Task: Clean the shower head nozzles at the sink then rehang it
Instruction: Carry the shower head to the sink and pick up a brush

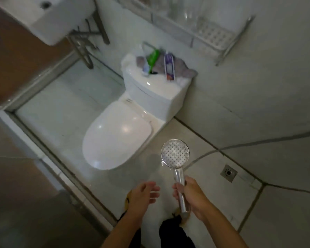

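A chrome shower head (175, 153) with a round, dotted nozzle face points up toward me, low and right of centre. My right hand (190, 192) grips its shiny handle. A grey hose (258, 143) trails across the floor and wall to the right. My left hand (143, 194) hovers just left of the handle, fingers spread, holding nothing. The white sink (48, 20) hangs at the top left, well away from both hands.
A white toilet (118, 136) with its lid down stands in the middle; tubes and a cloth (179, 68) lie on its tank. A metal wall shelf (213, 36) hangs at the top right. A floor drain (228, 173) sits to the right. A raised threshold (48, 151) runs along the left.
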The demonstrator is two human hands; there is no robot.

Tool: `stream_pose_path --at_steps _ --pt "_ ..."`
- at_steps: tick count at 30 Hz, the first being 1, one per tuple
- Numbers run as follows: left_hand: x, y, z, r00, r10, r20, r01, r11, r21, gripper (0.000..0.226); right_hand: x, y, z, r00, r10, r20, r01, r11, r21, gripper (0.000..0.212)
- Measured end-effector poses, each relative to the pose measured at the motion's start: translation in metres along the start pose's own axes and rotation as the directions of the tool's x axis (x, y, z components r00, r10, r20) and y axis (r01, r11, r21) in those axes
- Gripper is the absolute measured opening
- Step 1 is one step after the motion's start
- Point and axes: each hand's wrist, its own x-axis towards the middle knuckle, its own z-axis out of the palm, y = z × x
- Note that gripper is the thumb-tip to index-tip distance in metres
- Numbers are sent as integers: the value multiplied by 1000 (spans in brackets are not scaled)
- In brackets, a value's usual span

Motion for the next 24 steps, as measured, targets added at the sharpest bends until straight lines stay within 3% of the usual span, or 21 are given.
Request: stream_pose_path --at_steps 5,10,15,24 --pt "-97 52 -66 991 105 -89 -119 977 -176 17 -94 -47 40 990 -112 90 118 991 -64 8" --pt "-157 61 -117 947 188 -260 -256 931 -261 17 -142 -68 81 957 -197 212 224 968 -111 14" --pt "-197 43 -149 907 120 -403 -282 884 -372 18 -161 -76 119 925 -219 310 289 936 -202 28" --pt "-187 53 -223 817 106 -566 -423 777 -466 17 -147 -99 211 914 -220 340 332 887 -320 23"
